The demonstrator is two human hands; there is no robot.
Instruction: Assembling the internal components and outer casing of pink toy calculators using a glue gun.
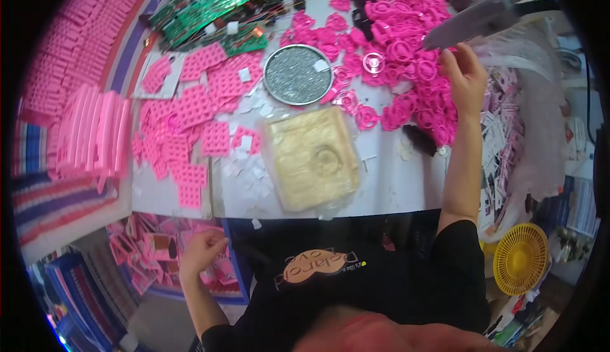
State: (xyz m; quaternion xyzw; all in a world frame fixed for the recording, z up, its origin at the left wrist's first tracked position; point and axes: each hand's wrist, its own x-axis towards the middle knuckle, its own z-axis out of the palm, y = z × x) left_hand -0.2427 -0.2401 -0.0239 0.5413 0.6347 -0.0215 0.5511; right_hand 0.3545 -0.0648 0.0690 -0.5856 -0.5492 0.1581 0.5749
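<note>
My right hand point(465, 75) reaches over the right side of the pile of bright pink round plastic parts point(406, 40). Its fingers are curled in, and anything between them is hidden. Just above the fingertips hangs a grey, blade-shaped object point(473, 21), whose kind I cannot make out. My left hand point(204, 248) is off the table's front edge at the left, above a blue-edged bin point(238, 269) of pink plastic pieces. Its fingers are bent closed toward the thumb; what they hold, if anything, does not show. Between the hands lies a yellowish pad point(308, 161) in clear plastic.
A round tin of small metal screws point(298, 75) stands mid-table. Pink button keypads point(194, 107) and white paper bits lie left of it; green circuit boards with wires point(210, 12) lie behind. Pink casings point(95, 129) are stacked far left. A yellow basket point(521, 258) is at right.
</note>
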